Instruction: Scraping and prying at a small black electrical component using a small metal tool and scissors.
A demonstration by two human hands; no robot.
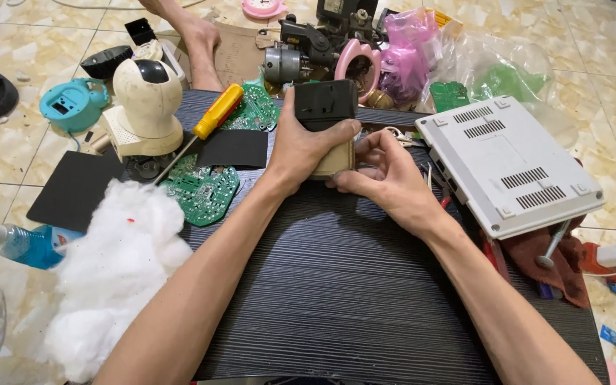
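Gripping a black boxy device (326, 107) at upper centre of the frame, the left hand (304, 146) wraps closed around it above the dark ribbed counter (336, 285). The right hand (386, 175), fingers half curled, pinches its tan lower part, seemingly mid-inspection; next likely calls for prying it apart.

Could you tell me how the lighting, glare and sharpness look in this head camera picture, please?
In the head view the light is even and soft, with faint shadows under the white ribbed box; the floor tiles show mild sheen, no harsh glare. The left hand and right hand on the black block are sharp; the white stuffing is near blown-out; the edges bend slightly from the wide lens.
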